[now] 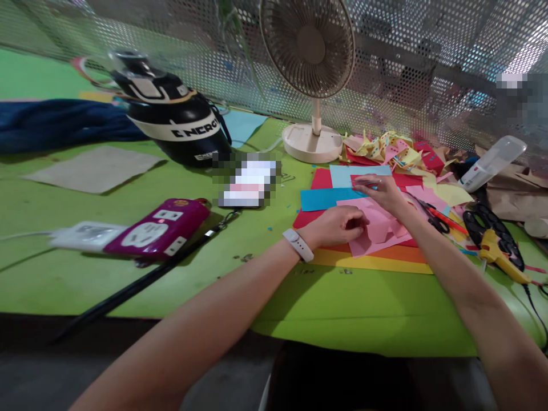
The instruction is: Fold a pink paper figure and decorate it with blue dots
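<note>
My left hand (336,225), with a white band (298,245) on its wrist, rests on a pink sheet of paper (377,228). Its fingers are curled together against the paper, which has a raised fold beside them. Just beyond it, my right hand (379,188) hovers over a blue paper strip (327,198) and a light blue sheet (359,171). The right fingertips are pressed together; what they hold, if anything, is too small to make out. Under these lie a red sheet (319,178) and a yellow sheet (372,261).
Scissors (434,217), a yellow glue gun (499,254) and a clear bottle (492,162) lie at the right. Paper scraps (389,148) are heaped behind. A fan (314,142), a black jug (180,125), a phone (248,182) and a purple power bank (160,231) stand or lie further left.
</note>
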`<control>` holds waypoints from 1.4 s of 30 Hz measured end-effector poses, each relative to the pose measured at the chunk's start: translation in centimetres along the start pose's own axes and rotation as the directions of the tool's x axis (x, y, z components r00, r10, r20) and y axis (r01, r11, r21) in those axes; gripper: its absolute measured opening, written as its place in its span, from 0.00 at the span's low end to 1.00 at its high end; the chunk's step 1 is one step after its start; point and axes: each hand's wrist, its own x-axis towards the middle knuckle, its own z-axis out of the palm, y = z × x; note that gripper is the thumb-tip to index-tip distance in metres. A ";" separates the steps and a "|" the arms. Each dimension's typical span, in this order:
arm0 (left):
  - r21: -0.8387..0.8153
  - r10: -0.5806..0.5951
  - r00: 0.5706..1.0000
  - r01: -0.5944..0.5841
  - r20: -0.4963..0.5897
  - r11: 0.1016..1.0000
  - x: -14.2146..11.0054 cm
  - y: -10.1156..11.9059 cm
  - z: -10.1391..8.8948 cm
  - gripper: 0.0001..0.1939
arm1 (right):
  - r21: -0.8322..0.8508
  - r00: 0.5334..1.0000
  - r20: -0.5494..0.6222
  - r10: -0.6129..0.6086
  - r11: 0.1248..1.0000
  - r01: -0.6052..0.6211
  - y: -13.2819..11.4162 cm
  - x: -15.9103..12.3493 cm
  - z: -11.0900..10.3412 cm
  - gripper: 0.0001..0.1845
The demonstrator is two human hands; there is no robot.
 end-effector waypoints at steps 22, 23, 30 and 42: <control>0.008 -0.005 1.000 0.005 -0.010 1.000 0.0 -0.2 0.2 0.08 | -0.091 0.983 -0.184 -0.008 0.996 -0.009 1.9 0.3 0.1 0.20; 0.006 -0.001 1.000 0.001 -0.010 1.000 0.0 -0.2 0.2 0.09 | -0.081 0.984 -0.178 -0.012 0.997 -0.002 2.0 0.2 0.2 0.20; -0.001 -0.004 1.000 0.004 -0.009 1.000 0.1 -0.1 0.2 0.08 | -0.073 0.982 -0.186 -0.006 0.997 -0.008 2.4 0.1 0.6 0.18; 0.028 -0.010 1.000 0.010 -0.005 1.000 0.1 0.0 0.1 0.09 | -0.015 0.977 -0.215 -0.003 1.000 0.000 1.6 -0.2 0.6 0.21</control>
